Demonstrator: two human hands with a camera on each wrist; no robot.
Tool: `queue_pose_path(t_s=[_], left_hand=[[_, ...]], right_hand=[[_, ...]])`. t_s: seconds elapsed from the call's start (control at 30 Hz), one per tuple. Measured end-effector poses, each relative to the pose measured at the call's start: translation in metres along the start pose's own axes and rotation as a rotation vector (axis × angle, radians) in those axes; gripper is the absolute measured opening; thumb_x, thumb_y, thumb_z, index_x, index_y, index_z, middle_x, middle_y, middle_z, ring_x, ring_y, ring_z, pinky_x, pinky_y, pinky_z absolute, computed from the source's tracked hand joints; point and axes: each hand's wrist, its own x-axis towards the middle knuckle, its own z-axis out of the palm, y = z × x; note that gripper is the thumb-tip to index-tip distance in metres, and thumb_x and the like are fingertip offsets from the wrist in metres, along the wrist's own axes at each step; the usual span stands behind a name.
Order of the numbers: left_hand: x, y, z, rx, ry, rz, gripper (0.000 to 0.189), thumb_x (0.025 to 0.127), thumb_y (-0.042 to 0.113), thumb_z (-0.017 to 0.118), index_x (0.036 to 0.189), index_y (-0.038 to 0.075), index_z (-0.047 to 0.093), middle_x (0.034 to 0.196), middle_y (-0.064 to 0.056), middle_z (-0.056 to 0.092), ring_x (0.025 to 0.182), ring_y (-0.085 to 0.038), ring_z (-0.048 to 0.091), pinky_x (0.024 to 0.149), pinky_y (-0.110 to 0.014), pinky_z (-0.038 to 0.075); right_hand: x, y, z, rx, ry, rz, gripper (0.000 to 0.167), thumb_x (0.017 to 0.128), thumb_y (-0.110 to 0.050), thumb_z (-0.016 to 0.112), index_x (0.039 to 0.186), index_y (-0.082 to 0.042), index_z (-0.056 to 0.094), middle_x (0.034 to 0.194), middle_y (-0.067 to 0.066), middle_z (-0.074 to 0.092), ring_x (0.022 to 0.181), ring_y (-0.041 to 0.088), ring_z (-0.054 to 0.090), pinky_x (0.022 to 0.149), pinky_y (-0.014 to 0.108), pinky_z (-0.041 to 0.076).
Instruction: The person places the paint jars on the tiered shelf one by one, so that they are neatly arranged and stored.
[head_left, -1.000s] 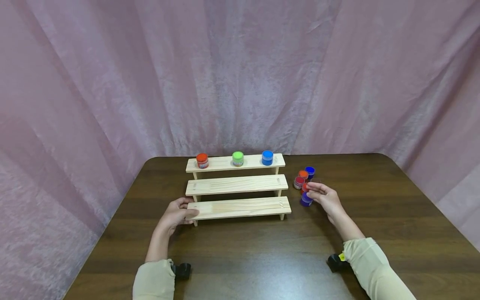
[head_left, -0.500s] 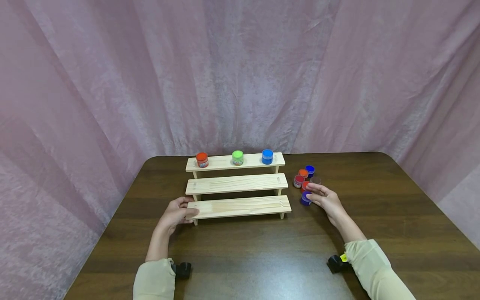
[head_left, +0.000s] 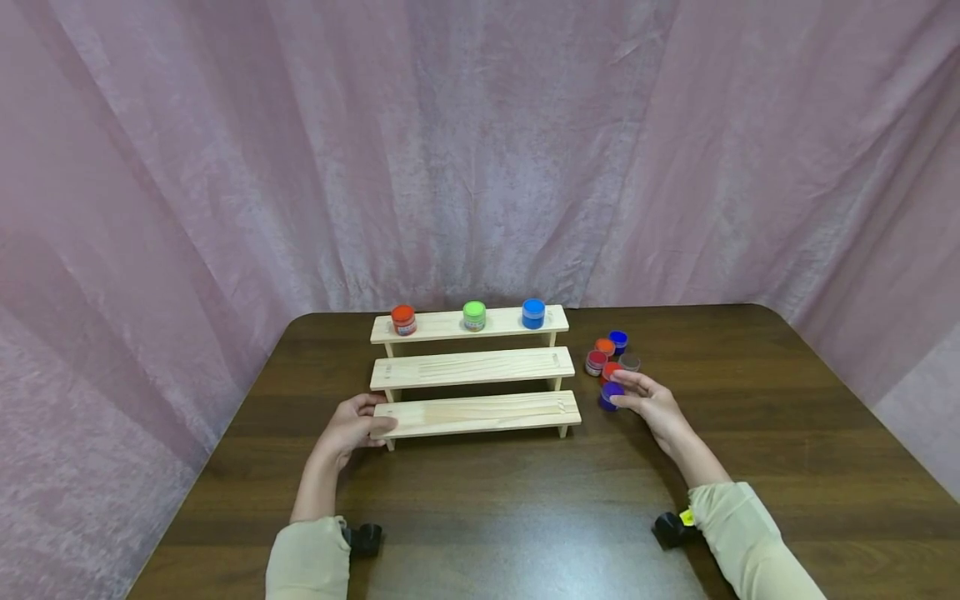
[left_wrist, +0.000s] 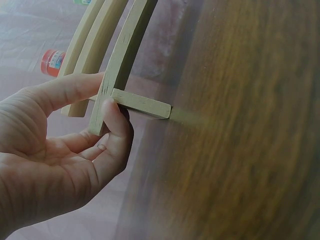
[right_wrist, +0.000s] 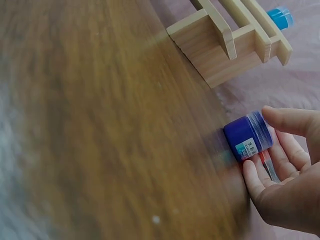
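A three-tier wooden stand (head_left: pixel 474 367) stands on the table. My left hand (head_left: pixel 352 429) grips the left end of its lowest shelf, thumb on top and fingers underneath; in the left wrist view the fingers curl round the shelf end (left_wrist: pixel 102 107) beside a support leg. To the right of the stand, my right hand (head_left: pixel 654 410) holds a purple paint jar (head_left: pixel 610 397) between thumb and fingers. In the right wrist view this jar (right_wrist: pixel 247 136) stands at the table surface, thumb at its lid, fingertips by its lower side. A red-lidded jar (head_left: pixel 610 372) sits right behind it.
The top shelf bears a red jar (head_left: pixel 403 320), a green jar (head_left: pixel 474 315) and a blue jar (head_left: pixel 533 313). Behind the right hand cluster a dark red jar (head_left: pixel 596 362), an orange jar (head_left: pixel 604 347), a dark blue jar (head_left: pixel 618 342) and a brown jar (head_left: pixel 630 363). A pink curtain (head_left: pixel 480 167) hangs behind.
My right hand has shifted slightly, its thumb coming lower onto the purple jar; the brown jar behind now shows. My left hand keeps its grip on the shelf.
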Motion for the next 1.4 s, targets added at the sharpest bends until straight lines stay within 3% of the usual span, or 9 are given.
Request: queue_pose_path(t_s=[0.1,0.2,0.4,0.5,0.73,0.93,1.13,1.4], left_hand=[[-0.0002,-0.0005,-0.0002,-0.003,-0.004,0.002,0.054,0.085,0.003,0.068,0.132,-0.009,0.045,0.1,-0.01,0.057,0.072,-0.01,0.058,0.059,-0.02,0.055],[-0.0001,-0.0008,-0.0004,-0.006,-0.003,0.001,0.053,0.085,0.003,0.068,0.131,-0.009,0.045,0.1,-0.009,0.057,0.072,-0.01,0.057,0.059,-0.02,0.055],[0.0003,-0.0006,-0.0007,-0.003,-0.006,0.001,0.054,0.085,0.003,0.068,0.132,-0.009,0.045,0.1,-0.01,0.057,0.072,-0.01,0.058,0.059,-0.02,0.055],[-0.0001,-0.0003,-0.0007,0.005,-0.007,0.003,0.054,0.085,0.004,0.068,0.132,-0.009,0.044,0.101,-0.01,0.057,0.071,-0.01,0.058,0.06,-0.02,0.056],[-0.0003,0.0002,-0.001,0.009,-0.01,0.005,0.055,0.085,0.004,0.068,0.133,-0.009,0.044,0.102,-0.011,0.057,0.072,-0.01,0.058,0.06,-0.02,0.056],[-0.0013,-0.0002,-0.0003,0.001,-0.008,0.001,0.054,0.085,0.003,0.068,0.132,-0.009,0.044,0.1,-0.009,0.058,0.072,-0.01,0.058,0.06,-0.02,0.056],[-0.0005,-0.0003,-0.0008,-0.001,-0.01,0.001,0.054,0.086,0.004,0.068,0.133,-0.009,0.044,0.1,-0.009,0.057,0.072,-0.01,0.058,0.06,-0.02,0.056],[-0.0002,0.0,-0.0007,0.001,-0.011,0.004,0.055,0.086,0.004,0.068,0.133,-0.009,0.044,0.1,-0.009,0.058,0.072,-0.01,0.058,0.06,-0.02,0.056]], right_hand=[[0.0001,0.0014,0.0008,-0.044,0.011,0.006,0.061,0.09,-0.011,0.068,0.143,0.001,0.042,0.129,-0.009,0.06,0.098,-0.014,0.052,0.086,0.006,0.044],[0.0012,0.0028,0.0013,-0.075,0.014,0.015,0.061,0.089,-0.011,0.069,0.143,0.001,0.043,0.138,0.004,0.057,0.1,-0.01,0.052,0.087,0.007,0.043],[0.0007,0.0054,0.0007,-0.16,-0.001,0.049,0.062,0.088,-0.012,0.069,0.142,0.002,0.044,0.144,0.021,0.049,0.117,0.01,0.053,0.087,0.01,0.041],[0.0006,0.0059,0.0003,-0.162,0.001,0.045,0.061,0.088,-0.012,0.069,0.142,0.002,0.044,0.143,0.021,0.05,0.117,0.01,0.054,0.087,0.01,0.042],[0.0016,0.0069,0.0002,-0.144,0.003,0.041,0.062,0.087,-0.011,0.069,0.141,0.004,0.044,0.141,0.02,0.052,0.1,-0.007,0.052,0.087,0.009,0.042],[0.0003,0.0073,0.0018,-0.158,0.001,0.042,0.06,0.089,-0.012,0.068,0.142,0.004,0.043,0.143,0.024,0.049,0.116,0.009,0.055,0.087,0.009,0.042],[0.001,0.0063,0.0015,-0.156,0.003,0.045,0.061,0.088,-0.012,0.069,0.141,0.004,0.044,0.142,0.022,0.051,0.108,0.0,0.054,0.087,0.01,0.042],[0.0016,0.004,-0.0001,-0.166,0.002,0.053,0.06,0.088,-0.013,0.07,0.14,0.003,0.046,0.141,0.019,0.053,0.109,0.003,0.054,0.095,0.019,0.041]])
